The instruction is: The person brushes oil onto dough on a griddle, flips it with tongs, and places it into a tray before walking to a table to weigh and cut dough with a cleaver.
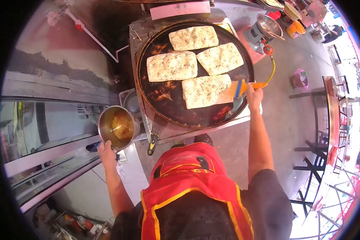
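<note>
In the head view, my right hand (255, 97) is closed round the orange handle of a wide brush (240, 89). Its bristles touch the right end of the nearest flatbread (204, 91). Three more seeded flatbreads (172, 66) lie on the large round griddle (164, 106), pale on top. My left hand (106, 153) grips the lower rim or handle of a metal pot (104, 124), held left of the griddle. Yellowish-brown liquid (123, 126) shows inside it. How the fingers wrap the pot is partly hidden.
A scraper with a black and yellow handle (152, 144) lies at the counter's front left edge. Behind my left hand runs a glass-fronted case (60, 124). A metal bowl (269, 26) and a gas regulator with yellow hose (269, 50) stand at the far right. Tables and stools (331, 116) are farther right.
</note>
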`<state>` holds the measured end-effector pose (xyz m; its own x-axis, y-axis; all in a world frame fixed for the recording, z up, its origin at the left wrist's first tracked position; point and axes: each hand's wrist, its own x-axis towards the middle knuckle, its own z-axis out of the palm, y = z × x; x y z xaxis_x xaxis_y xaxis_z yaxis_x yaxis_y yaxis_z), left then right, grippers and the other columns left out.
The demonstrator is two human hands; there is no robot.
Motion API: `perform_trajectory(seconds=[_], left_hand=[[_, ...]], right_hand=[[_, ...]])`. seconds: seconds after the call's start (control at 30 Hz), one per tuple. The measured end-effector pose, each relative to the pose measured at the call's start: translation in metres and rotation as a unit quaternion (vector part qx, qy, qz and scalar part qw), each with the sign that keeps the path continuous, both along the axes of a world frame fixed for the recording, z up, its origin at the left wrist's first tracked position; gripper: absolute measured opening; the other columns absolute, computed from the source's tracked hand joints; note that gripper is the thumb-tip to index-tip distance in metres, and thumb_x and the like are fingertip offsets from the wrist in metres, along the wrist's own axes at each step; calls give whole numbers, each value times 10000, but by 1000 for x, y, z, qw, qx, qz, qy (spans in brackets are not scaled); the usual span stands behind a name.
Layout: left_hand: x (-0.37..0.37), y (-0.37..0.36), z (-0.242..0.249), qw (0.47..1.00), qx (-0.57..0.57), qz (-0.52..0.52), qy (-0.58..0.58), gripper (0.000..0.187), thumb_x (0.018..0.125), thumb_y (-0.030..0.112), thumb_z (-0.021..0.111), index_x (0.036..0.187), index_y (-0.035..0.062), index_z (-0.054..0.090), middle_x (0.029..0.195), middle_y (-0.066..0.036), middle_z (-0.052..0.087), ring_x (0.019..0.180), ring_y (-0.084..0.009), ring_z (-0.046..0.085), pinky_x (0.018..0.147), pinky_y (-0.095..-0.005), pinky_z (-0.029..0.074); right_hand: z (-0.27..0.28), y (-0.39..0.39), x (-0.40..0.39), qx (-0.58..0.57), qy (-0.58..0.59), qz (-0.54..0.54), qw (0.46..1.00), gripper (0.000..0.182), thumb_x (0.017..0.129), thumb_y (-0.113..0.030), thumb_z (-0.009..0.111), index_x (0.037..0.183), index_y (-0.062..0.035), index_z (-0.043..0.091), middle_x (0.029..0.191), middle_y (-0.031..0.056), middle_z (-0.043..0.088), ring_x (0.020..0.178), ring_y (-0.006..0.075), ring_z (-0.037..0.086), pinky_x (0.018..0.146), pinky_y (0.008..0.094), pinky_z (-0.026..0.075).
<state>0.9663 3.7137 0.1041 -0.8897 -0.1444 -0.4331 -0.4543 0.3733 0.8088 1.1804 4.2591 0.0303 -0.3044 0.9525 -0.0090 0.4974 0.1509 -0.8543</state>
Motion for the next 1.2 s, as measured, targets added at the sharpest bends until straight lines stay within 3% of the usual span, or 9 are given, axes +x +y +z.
perform_trajectory(seconds=[0.13,0.17,0.27,0.5,0.57,0.6,0.67,0.93,1.2], left_hand=[[-2,-12,-3,999,12,-19,33,123,855,133,509,859,20,557,610,-11,493,407,-76,402,336,-222,270],[-1,-14,-2,999,10,-27,39,123,856,132,508,861,19,557,611,-11,495,407,-75,401,337,-221,271],[4,-11,14,997,-22,-54,57,120,856,132,507,863,22,554,626,-17,504,414,-75,408,341,-220,277],[-1,-32,5,998,-6,-43,53,132,852,137,509,830,16,558,620,-15,497,416,-86,410,345,-224,283],[-2,-30,9,997,-21,-45,58,135,852,138,507,823,15,555,625,-15,495,416,-89,404,348,-226,282],[-4,-30,10,997,-24,-50,54,135,853,138,507,829,14,555,635,-18,500,429,-88,409,356,-228,290],[-5,-31,11,997,-30,-61,45,136,854,139,505,841,14,556,654,-23,509,454,-87,419,371,-231,305],[-18,-3,24,978,-38,-156,132,165,839,102,473,869,-11,589,712,-43,558,526,-86,465,431,-246,380],[-24,78,29,960,-109,-234,106,174,841,96,466,852,-33,582,660,-64,565,496,-113,504,443,-271,424]], right_hand=[[22,-38,-52,296,-108,119,941,127,796,-161,563,875,-90,632,743,149,624,676,294,616,604,386,486],[12,-59,-72,167,-102,187,963,146,767,-102,539,887,-90,620,822,167,618,812,324,601,695,407,487],[-14,-149,-113,401,-130,362,831,227,777,-196,590,970,-87,543,982,108,593,815,295,582,687,405,488],[11,-174,-60,78,-75,223,969,171,828,-215,563,824,-48,604,733,201,612,690,374,608,625,443,482],[11,-121,-25,-167,-17,2,986,299,845,-268,591,749,13,622,641,79,615,569,185,596,521,348,463],[-37,-80,3,-80,120,0,990,314,850,-274,596,761,24,633,627,45,600,510,125,561,463,292,436],[4,-53,30,-22,41,-66,997,257,860,-239,583,818,5,649,663,79,640,558,143,597,511,287,457],[43,-147,-53,201,-151,321,913,254,768,-65,547,1017,-91,586,882,125,605,857,313,597,741,417,478],[207,-179,-90,12,229,399,888,80,812,-68,551,863,-25,596,760,123,611,682,214,612,630,311,477]])
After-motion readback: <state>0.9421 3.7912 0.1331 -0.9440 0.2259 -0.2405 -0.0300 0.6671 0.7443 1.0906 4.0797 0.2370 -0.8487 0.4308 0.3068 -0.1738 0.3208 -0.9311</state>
